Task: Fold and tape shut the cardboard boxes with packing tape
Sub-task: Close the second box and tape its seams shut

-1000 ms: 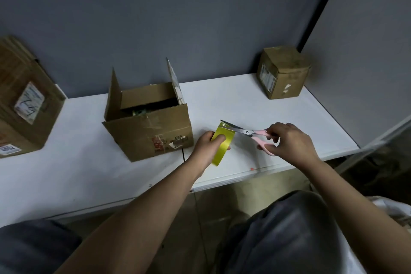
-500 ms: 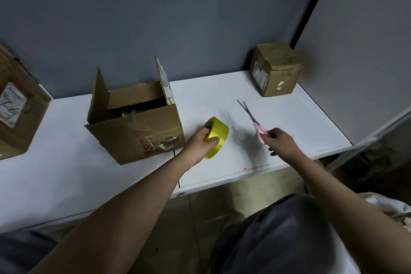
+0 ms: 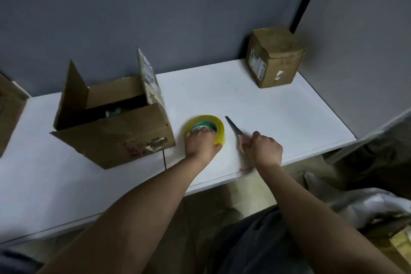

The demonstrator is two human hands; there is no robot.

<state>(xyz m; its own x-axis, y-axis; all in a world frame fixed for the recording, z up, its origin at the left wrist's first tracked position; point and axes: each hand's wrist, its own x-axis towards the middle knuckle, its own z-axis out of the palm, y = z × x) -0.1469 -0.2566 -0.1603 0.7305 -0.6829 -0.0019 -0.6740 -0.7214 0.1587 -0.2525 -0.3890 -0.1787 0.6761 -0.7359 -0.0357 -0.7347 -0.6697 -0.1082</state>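
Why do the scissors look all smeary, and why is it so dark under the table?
In the head view the scissors and the right hand holding them are streaked by motion blur; the tape roll under the left hand is sharper. The light is dim, so the white table stands out while the floor below sinks into shadow. The wide lens bends the table's edges.

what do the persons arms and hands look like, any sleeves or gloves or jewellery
Both forearms are bare up to the picture's lower edge, with no sleeve in view. The left hand and the right hand wear no gloves. No watch, bracelet or ring shows on either wrist or on the visible fingers, though the picture is somewhat blurred. No markings are visible.
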